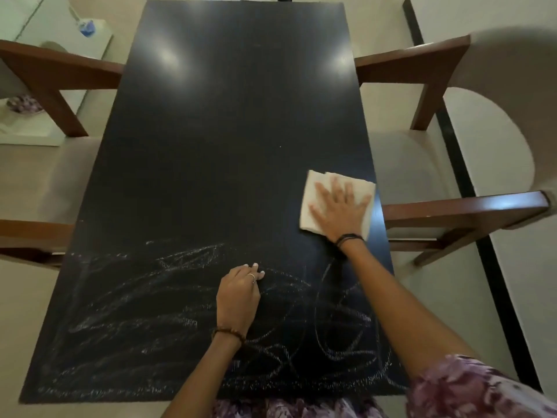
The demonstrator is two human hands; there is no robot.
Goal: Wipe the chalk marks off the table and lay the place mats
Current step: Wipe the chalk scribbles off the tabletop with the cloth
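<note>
A long black table (229, 131) runs away from me. White chalk marks (150, 324) cover its near third, from the left edge to the right edge. My right hand (339, 211) lies flat, fingers spread, on a folded white cloth (313, 191) near the table's right edge, just beyond the scribbles. My left hand (239, 292) rests on the marked area near the middle, fingers curled under, with nothing in it. No place mats are in view.
Wooden armchairs with beige seats stand on both sides: one at the right (464, 206), one at the left (45, 86). A white cabinet (60, 28) with a blue object on it stands at the far left. The floor is pale.
</note>
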